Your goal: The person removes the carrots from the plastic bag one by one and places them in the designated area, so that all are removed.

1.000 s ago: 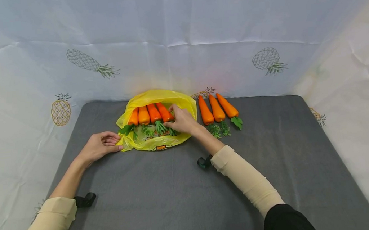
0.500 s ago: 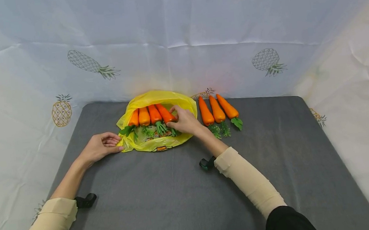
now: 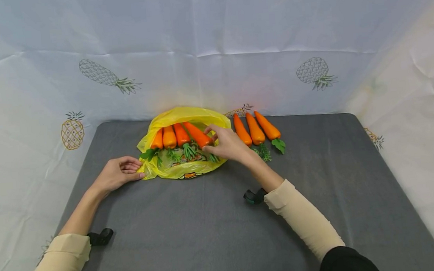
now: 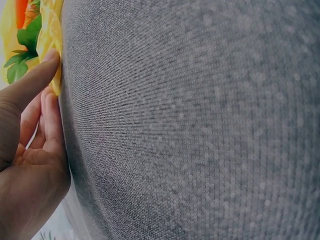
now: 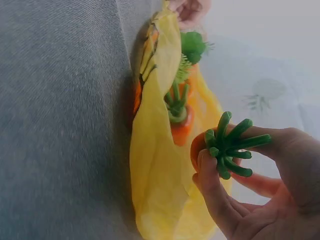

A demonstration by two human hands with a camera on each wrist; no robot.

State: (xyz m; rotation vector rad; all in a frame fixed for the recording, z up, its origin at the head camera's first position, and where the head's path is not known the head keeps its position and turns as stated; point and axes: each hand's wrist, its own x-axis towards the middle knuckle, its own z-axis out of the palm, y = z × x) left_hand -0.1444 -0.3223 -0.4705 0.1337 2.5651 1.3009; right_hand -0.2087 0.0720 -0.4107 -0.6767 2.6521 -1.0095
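Note:
A yellow plastic bag [image 3: 198, 169] lies with its mouth facing me. Thumb and fingers of my left hand [image 3: 117, 174] pinch the bag's left corner, seen too in the left wrist view, where the bag edge [image 4: 51, 25] meets the thumb. My right hand [image 3: 230, 145] grips an orange carrot [image 3: 197, 133] near its leafy end. In the right wrist view, that carrot's thick green stems [image 5: 227, 147] point at the camera. Its tip slants back into the bag mouth. Left of it, three more carrots [image 3: 169, 138] lie inside, green tops toward me; their tips are hidden.
Right of the bag, three carrots [image 3: 254, 128] lie side by side on the grey cloth-covered table [image 3: 194, 231]. Behind the table hangs a pale curtain [image 3: 212, 80] with pineapple prints. Black wrist mounts [image 3: 254, 196] show at both forearms.
My right hand has moved right and slightly toward me, drawing the top end of the gripped carrot with it, so the carrot slants more. My left hand stays at the bag corner.

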